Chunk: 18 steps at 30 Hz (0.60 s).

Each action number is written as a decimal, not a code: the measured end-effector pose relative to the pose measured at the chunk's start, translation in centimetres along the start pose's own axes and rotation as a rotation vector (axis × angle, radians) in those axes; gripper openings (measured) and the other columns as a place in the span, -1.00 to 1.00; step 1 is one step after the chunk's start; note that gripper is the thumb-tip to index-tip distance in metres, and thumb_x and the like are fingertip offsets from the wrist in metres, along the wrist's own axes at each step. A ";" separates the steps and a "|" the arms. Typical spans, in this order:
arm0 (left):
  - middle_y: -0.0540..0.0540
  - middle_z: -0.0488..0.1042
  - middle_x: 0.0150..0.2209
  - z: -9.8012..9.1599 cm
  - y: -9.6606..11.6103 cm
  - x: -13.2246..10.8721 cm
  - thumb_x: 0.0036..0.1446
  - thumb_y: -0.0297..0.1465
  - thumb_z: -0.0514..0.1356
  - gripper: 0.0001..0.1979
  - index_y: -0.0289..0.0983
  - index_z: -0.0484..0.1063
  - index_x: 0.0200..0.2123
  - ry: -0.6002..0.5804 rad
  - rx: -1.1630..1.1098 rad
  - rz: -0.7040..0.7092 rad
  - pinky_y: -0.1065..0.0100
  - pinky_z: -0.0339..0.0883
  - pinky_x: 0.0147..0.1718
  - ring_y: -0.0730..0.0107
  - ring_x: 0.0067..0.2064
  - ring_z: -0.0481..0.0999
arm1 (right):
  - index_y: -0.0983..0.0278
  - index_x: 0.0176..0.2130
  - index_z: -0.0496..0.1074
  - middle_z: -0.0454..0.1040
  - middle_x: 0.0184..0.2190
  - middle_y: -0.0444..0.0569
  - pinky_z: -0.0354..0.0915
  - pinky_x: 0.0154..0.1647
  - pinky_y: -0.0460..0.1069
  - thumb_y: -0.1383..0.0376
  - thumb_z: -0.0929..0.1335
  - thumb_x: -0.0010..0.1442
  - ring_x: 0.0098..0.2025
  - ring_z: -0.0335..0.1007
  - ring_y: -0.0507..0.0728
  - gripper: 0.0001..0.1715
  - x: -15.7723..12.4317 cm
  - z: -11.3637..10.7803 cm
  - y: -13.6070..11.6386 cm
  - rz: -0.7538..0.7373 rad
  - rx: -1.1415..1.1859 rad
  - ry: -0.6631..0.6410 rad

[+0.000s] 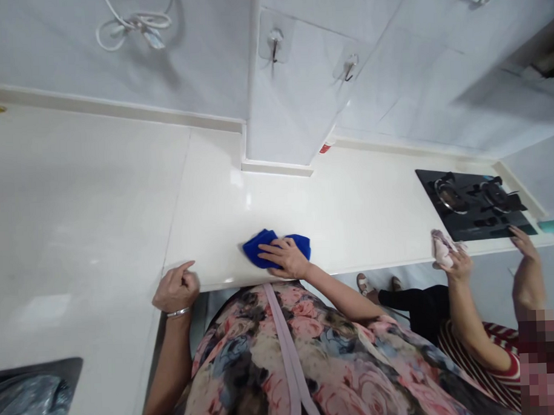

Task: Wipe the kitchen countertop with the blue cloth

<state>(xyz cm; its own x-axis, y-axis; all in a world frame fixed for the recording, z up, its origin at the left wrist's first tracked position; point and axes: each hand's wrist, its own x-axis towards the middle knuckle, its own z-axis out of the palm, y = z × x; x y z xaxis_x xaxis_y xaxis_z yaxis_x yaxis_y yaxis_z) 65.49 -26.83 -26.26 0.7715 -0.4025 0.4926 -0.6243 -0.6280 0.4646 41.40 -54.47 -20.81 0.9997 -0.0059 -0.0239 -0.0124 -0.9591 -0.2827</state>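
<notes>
A blue cloth (260,249) lies bunched on the pale countertop (223,215), close to its front edge. Pressed down on top of it is my right hand (285,257), its fingers spread over the folds and gripping the cloth. My left hand (176,288) rests at the counter's front edge, to the left of the cloth and apart from it. Its fingers are curled in, with the index finger sticking out a little, and nothing shows in them. A silver bracelet (177,312) circles the left wrist.
At right, another person holds a pale rag (442,248) beside a black gas stove (477,203). A sink (76,372) with plastic in it is at lower left. A wall pillar (287,116) with hooks juts over the counter. A cord (136,22) hangs at upper left.
</notes>
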 end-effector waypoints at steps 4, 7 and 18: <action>-0.12 0.63 -0.38 0.2 -0.2 0.0 0.09 -0.53 0.15 -0.64 -0.19 0.73 -0.18 0.002 0.000 0.002 0.27 0.10 -0.41 0.29 -0.35 0.46 | 0.08 0.42 0.38 0.29 0.46 0.05 0.13 0.24 0.26 0.14 0.33 0.41 0.33 0.19 0.36 -0.36 -6.2 -0.8 4.4 0.334 -0.080 0.072; -0.11 0.62 -0.41 0.3 -0.6 -0.1 0.07 -0.53 0.16 -0.64 -0.19 0.73 -0.19 0.018 0.023 0.031 0.27 0.09 -0.43 0.29 -0.37 0.47 | 0.10 0.41 0.39 0.29 0.46 0.03 0.15 0.26 0.25 0.18 0.33 0.38 0.33 0.18 0.37 -0.35 -10.0 -1.4 7.6 0.626 -0.196 0.120; -0.03 0.65 -0.42 0.1 -1.3 -0.1 0.08 -0.56 0.20 -0.64 -0.14 0.72 -0.16 0.090 0.057 0.176 0.34 0.11 -0.47 0.35 -0.40 0.51 | 0.31 0.44 0.32 0.23 0.48 0.19 0.19 0.22 0.34 0.09 0.19 0.45 0.31 0.16 0.47 -0.28 -6.3 -3.4 17.0 1.270 -0.316 0.313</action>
<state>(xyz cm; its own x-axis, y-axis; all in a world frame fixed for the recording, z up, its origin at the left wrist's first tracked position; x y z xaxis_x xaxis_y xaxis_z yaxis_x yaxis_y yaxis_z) 66.21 -26.04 -27.02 0.6354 -0.4497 0.6278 -0.7386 -0.5910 0.3243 34.96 -71.68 -22.19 0.2633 -0.9561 0.1284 -0.9642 -0.2650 0.0039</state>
